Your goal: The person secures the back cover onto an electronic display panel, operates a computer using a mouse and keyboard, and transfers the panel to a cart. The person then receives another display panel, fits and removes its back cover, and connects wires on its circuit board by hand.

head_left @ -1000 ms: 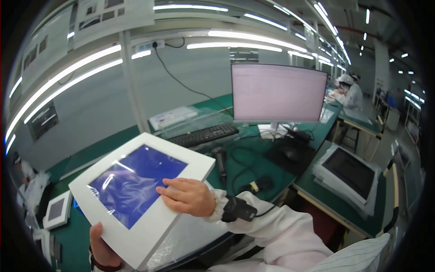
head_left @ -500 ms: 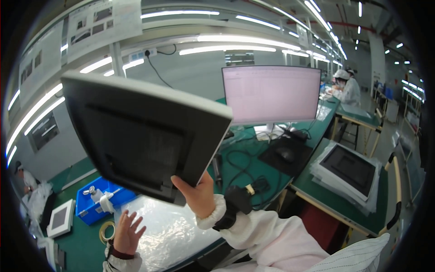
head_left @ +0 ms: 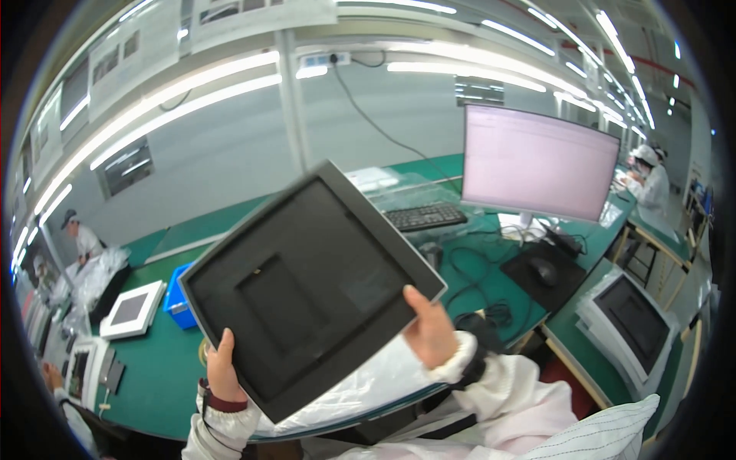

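Note:
A large black rectangular panel housing [head_left: 307,268] with a thin pale rim hangs tilted above the bench, its recessed side facing me. My right hand [head_left: 433,333] grips its right edge, thumb on the front face and fingers hidden behind. At the lower left edge, my left hand [head_left: 224,377] holds the housing too, with the thumb upright along the border and the other fingers out of sight. Beneath it, clear plastic sheeting [head_left: 376,379] lies on the green bench [head_left: 153,368]. The housing partly covers a blue bin [head_left: 178,301] and a tape roll [head_left: 203,353].
A monitor [head_left: 540,161], keyboard [head_left: 425,218] and mouse [head_left: 543,270] stand to the right among loose cables. A similar black panel [head_left: 632,322] rests on a side cart. White framed units [head_left: 132,310] sit at left. Co-workers [head_left: 648,180] are at far right and left.
The housing has come down and turned to show its recessed face more fully. My left hand, free before, now holds its lower left edge. The view has swung left.

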Available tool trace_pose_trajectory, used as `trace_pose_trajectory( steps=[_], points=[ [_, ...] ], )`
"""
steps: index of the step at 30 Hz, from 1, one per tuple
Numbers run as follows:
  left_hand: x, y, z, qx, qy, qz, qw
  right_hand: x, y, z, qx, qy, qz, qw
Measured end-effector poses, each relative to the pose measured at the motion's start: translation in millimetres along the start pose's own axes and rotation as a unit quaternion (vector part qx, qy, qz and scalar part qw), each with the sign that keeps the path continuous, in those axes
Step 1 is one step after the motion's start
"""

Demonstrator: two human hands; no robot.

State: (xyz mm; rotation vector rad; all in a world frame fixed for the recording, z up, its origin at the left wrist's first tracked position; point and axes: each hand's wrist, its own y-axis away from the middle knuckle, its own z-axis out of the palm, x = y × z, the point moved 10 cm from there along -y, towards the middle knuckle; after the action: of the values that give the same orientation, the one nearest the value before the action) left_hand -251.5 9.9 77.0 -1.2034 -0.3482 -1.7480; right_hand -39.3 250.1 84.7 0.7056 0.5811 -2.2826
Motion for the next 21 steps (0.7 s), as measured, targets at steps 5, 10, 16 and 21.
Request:
trace_pose_trajectory(
  steps=[5, 10, 16, 21],
  points=[
    [-44, 5, -17, -0.013, 0.0, -0.205, 0.979, 20, 7, -71, -0.033, 0.126, 0.164, 0.978],
    [-80, 0, -38, -0.022, -0.087, -0.254, 0.963, 33, 31, -112, 0.026, 0.238, 0.284, 0.929],
    [-107, -11, -58, -0.051, -0.225, -0.247, 0.941, 51, 45, -142, 0.04, 0.301, 0.342, 0.889],
    [-129, -14, -74, -0.064, -0.24, -0.236, 0.94, 53, 39, -151, 0.047, 0.351, 0.35, 0.867]
  ],
)
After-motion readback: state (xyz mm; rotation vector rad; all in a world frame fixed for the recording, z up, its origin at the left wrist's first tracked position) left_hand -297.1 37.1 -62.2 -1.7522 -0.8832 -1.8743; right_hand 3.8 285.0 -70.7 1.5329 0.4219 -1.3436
